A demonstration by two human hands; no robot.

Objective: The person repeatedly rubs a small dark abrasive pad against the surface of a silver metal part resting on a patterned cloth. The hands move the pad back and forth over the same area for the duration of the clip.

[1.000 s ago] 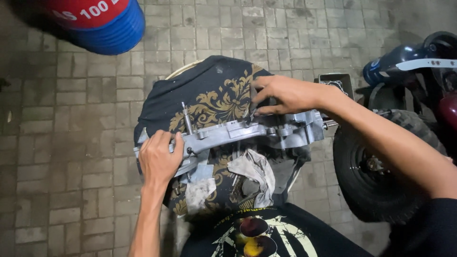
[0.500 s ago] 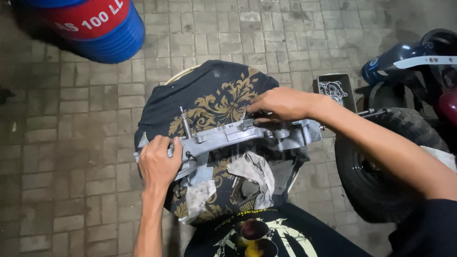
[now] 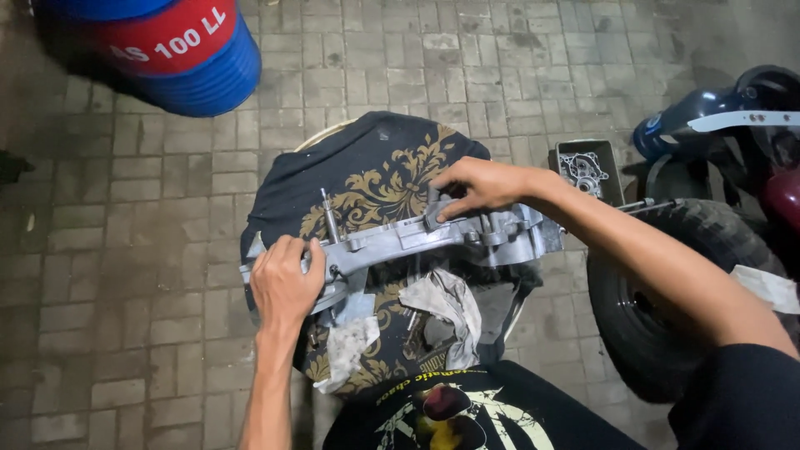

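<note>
A long grey metal engine casing [image 3: 400,240] lies across a round stand draped with a black cloth with gold ornament [image 3: 375,179]. My left hand [image 3: 285,283] grips the casing's left end. My right hand [image 3: 475,185] rests on its upper middle edge, fingers curled against the metal. A thin metal stud [image 3: 330,215] sticks up from the casing near my left hand. Dirty white rags [image 3: 442,302] hang below the casing.
A blue and red drum [image 3: 179,50] stands at the top left. A scooter's black tyre [image 3: 658,308] and blue-and-dark-red bodywork [image 3: 717,112] are at the right. A small grey metal cover [image 3: 583,171] lies on the paving bricks beside it.
My right hand has slid left along the casing's top edge toward the middle. The left hand keeps its hold and the casing has barely shifted.
</note>
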